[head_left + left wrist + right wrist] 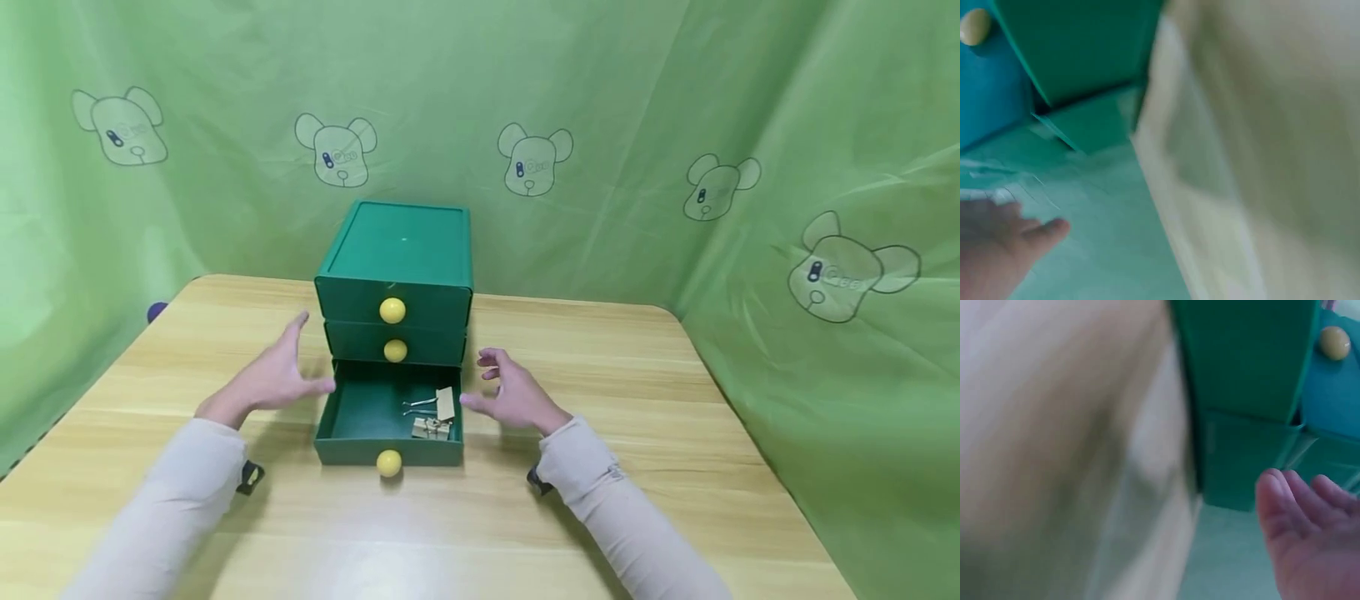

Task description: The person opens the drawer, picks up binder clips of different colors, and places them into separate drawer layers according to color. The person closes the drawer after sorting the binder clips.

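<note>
A green desktop drawer unit [397, 250] stands on the table with its bottom drawer [360, 417] pulled out. Round yellow knobs mark the drawer fronts. Along the right side of the drawer's inside lie a beige binder clip [446, 403] with silver handles and smaller beige clips [431, 428], whose number I cannot tell. My left hand [270, 375] hovers left of the unit, thumb and fingers spread, thumb close to the drawer's left wall. On the other side, my right hand [517, 396] holds nothing, its fingers loosely bent and thumb near the right wall. Whether either thumb touches is unclear.
The wooden table [600, 350] extends on both sides of the unit and in front of it. Behind and to the sides hangs a green curtain [435, 83] with mouse-head drawings. A purple round thing [157, 312] shows beyond the table's left edge.
</note>
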